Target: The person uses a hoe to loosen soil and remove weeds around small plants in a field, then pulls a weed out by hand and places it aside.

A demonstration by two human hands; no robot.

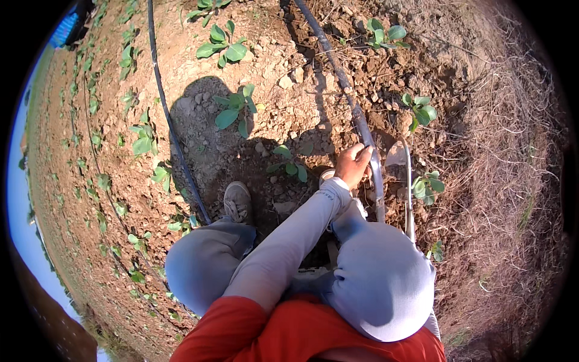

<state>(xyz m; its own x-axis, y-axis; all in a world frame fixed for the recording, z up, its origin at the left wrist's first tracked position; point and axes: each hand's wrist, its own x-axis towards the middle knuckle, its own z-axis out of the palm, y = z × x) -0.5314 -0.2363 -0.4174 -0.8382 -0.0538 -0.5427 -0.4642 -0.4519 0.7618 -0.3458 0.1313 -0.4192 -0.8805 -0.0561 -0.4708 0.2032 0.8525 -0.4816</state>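
Observation:
My left hand (354, 166) reaches across between my knees, its fingertips touching the side of a dark irrigation pipe (357, 113) on the soil. The fingers are bent, and whether they grip the pipe or something small is unclear. My right hand is out of view; a bit of light sleeve shows beside my right knee. Right of the pipe, a sickle-like tool or hoe with a metal blade (396, 154) and a pale curved handle (409, 194) rests near the soil. A leafy seedling (291, 164) grows in the shade left of my left hand.
Young leafy plants (235, 108) stand in rows in cloddy brown soil. A thinner black drip line (168, 113) curves past my left shoe (237, 201). Dry grass (502, 181) covers the ground at right. A blue object (64, 29) lies at the far upper left.

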